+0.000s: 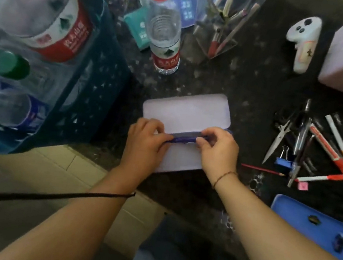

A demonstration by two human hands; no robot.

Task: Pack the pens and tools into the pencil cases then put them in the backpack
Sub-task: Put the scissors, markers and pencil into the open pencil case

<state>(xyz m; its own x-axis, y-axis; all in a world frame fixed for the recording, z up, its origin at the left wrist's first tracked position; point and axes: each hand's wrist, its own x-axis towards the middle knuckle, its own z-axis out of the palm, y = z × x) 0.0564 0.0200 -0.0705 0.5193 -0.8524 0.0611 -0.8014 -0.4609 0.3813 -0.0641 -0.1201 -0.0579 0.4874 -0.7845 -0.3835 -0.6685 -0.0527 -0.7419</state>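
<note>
Gripping a dark blue pen (184,138) at both ends, the left hand (144,145) and right hand (216,150) curl their fingers round it, holding it level just over the pale lilac case (186,109) lying on the dark counter (252,79).

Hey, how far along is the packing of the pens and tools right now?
Early. Nothing looks packed yet. In hand: the left hand and right hand both grip a blue pen over the open lilac pencil case. Left: the scissors, markers, pencil and binder clip lie loose on the counter, the blue case waits, and no backpack is in view.
</note>
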